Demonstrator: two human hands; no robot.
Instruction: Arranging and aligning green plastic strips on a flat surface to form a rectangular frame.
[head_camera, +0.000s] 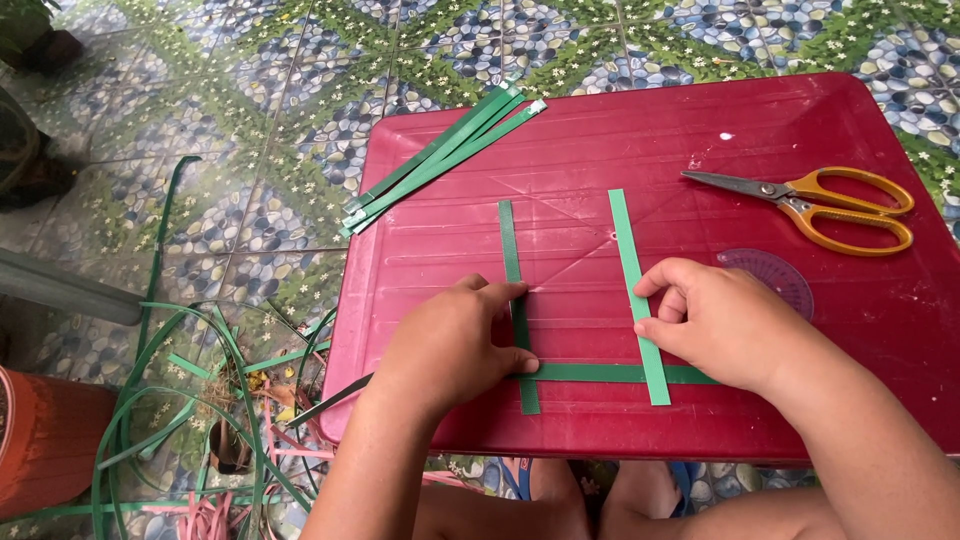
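On a dark red plastic table top (600, 160) lie two upright green strips crossing one horizontal green strip (590, 373). My left hand (450, 345) presses the left upright strip (511, 245) where it crosses the horizontal one. My right hand (715, 320) pinches the right upright strip (625, 240) between thumb and fingers, just above the crossing.
A bundle of several green strips (440, 160) lies at the table's far left corner. Orange-handled scissors (830, 205) rest at the right, with a clear purple protractor (785, 275) below them. Loose green and pink strapping (200, 420) is heaped on the patterned tile floor at left.
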